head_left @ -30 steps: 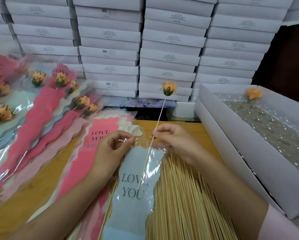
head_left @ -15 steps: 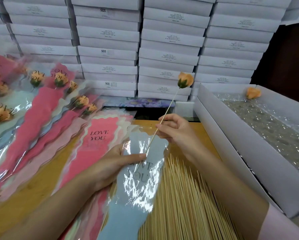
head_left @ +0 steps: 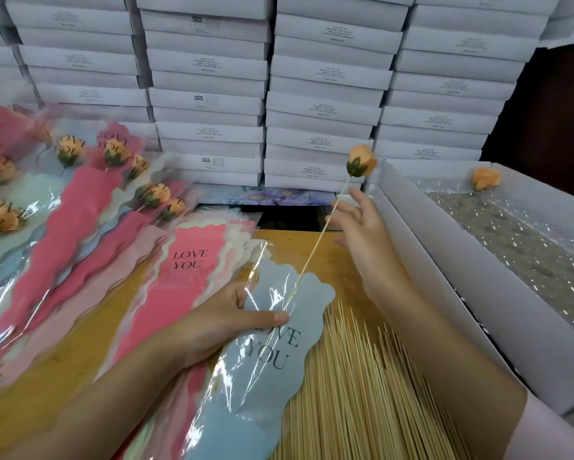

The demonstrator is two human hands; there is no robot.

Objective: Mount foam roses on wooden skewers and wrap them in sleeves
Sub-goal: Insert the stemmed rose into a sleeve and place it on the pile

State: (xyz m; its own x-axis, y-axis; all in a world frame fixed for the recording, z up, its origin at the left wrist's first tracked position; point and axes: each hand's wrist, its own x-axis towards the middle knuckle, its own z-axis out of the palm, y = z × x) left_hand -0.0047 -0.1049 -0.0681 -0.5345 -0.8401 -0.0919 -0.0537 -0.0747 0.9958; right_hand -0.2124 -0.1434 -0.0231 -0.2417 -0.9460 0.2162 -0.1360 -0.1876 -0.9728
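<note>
Left hand [head_left: 212, 327] pinches blue sleeve [head_left: 265, 376], skewer [head_left: 315, 250] inside; loose skewers [head_left: 362, 393] beneath.

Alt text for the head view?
The left hand grips a blue sleeve; a skewer bearing an orange rose pokes into it, the right hand touching the skewer with straight fingers. Below, a skewer pile; at left, wrapped roses.

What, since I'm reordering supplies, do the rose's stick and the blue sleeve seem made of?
The stick looks like pale bare wood or bamboo, matte, matching the loose skewers below. The blue sleeve seems clear glossy plastic film over a matte blue printed sheet, perhaps paper: it shows glare streaks and wrinkles.
</note>
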